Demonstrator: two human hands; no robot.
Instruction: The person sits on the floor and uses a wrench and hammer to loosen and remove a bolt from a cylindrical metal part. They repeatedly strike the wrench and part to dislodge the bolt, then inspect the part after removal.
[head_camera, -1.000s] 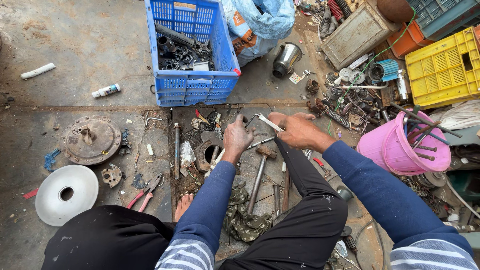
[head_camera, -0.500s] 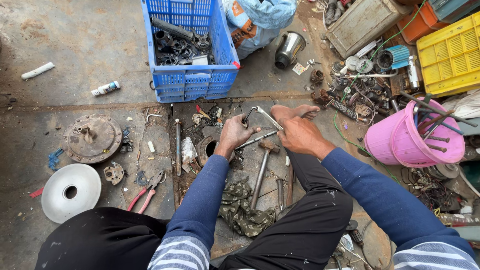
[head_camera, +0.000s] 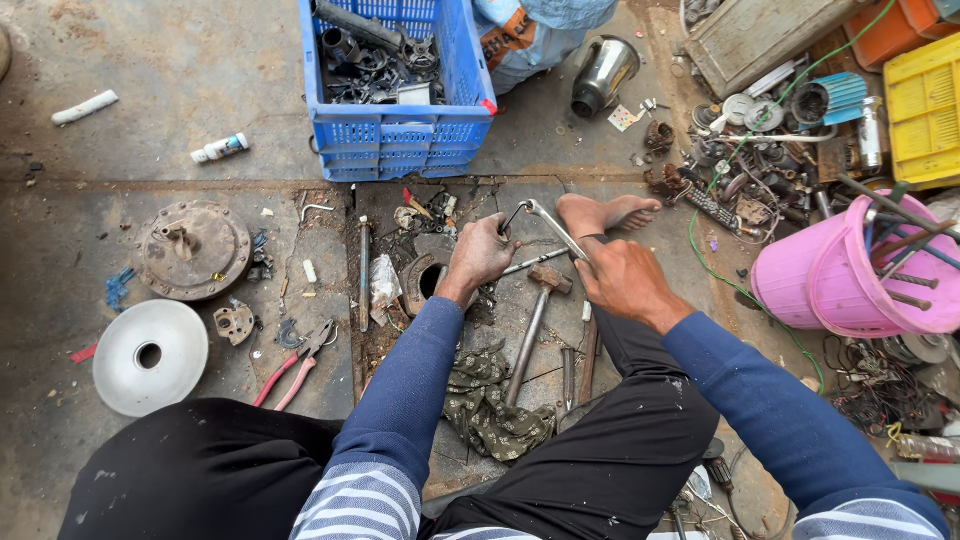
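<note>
I grip a bent metal wrench (head_camera: 545, 222) with both hands: my left hand (head_camera: 480, 255) is clamped on its far left end, my right hand (head_camera: 625, 280) is closed around its near right end. It sits over the floor, just beyond my knees. A hammer (head_camera: 532, 325) lies beneath it, beside a camouflage rag (head_camera: 490, 405). My bare foot (head_camera: 605, 212) rests just right of the wrench. Farther off stands a blue crate (head_camera: 400, 130); a pink bucket (head_camera: 850, 280) is at right, red pliers (head_camera: 295, 362) at left.

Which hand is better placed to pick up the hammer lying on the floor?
Probably the right hand: it sits just beside the hammer head. The left hand is slightly farther, gripping the spanner.
</note>
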